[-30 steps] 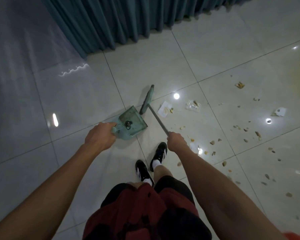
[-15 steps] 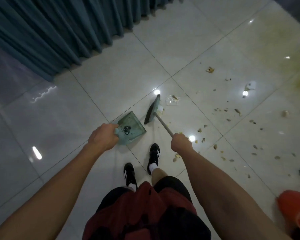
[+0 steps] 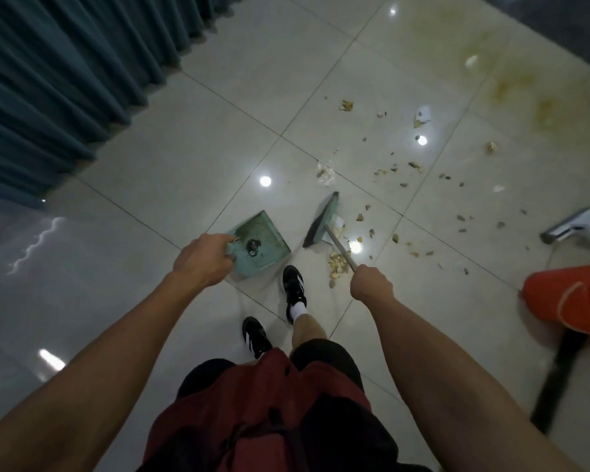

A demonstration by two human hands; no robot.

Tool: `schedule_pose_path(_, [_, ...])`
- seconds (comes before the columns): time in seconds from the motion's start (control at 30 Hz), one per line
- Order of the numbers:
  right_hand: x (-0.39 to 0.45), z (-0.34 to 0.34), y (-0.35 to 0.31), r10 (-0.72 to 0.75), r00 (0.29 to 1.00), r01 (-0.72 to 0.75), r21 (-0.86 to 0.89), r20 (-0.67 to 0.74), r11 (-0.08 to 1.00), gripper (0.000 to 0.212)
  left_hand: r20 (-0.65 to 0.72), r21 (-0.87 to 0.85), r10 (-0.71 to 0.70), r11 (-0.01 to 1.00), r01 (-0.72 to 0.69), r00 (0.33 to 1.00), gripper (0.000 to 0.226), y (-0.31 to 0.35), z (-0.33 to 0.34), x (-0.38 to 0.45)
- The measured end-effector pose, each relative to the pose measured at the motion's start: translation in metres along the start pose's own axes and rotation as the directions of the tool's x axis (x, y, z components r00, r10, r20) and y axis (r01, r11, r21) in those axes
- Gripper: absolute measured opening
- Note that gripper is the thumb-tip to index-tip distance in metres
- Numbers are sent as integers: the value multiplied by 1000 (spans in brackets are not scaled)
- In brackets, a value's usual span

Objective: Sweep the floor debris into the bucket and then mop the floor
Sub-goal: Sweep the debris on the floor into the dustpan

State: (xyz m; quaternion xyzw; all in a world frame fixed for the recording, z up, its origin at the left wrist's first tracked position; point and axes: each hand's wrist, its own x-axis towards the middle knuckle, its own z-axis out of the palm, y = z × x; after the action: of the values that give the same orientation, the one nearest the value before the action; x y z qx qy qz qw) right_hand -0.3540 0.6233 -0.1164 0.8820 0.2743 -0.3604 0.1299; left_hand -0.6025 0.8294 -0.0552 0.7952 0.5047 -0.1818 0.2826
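I am gripping the dustpan (image 3: 258, 245) handle in my left hand (image 3: 201, 258) and curling my right hand (image 3: 370, 284) round the broom (image 3: 322, 221) handle. Sweeping is barely beginning: the pan is holding little. Pale, crumbly debris (image 3: 338, 262) is lying piled beside the broom and scattering farther across the tiles; mopping is waiting.

Both arms stretched forward and down, bare to the elbows. Left hand (image 3: 201, 258) curled, knuckles up, gripping a dustpan handle (image 3: 230, 248). Right hand (image 3: 370, 282) fisted round a broom stick (image 3: 343, 248), held a little lower and well apart from the left.
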Motion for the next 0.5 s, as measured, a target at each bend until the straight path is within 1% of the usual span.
schedule_pose_path(0.1, [-15, 6, 8, 25, 1000, -25, 30, -14, 999, 30, 5, 23, 58, 998, -58, 998, 38, 3, 1, -3])
schedule_pose_path(0.27, [-29, 12, 7, 39, 998, -35, 115, -39, 993, 28, -4, 48, 103, 994, -103, 995, 35, 2, -2, -5])
schedule_pose_path(0.43, [-18, 16, -9, 37, 999, -30, 203, -29, 979, 31, -15, 42, 112, 993, -111, 994, 35, -6, -8, 1])
schedule_pose_path(0.5, [-8, 18, -13, 16, 999, -9, 226, -28, 974, 31, -17, 58, 91, 994, -89, 996, 35, -9, -12, 7])
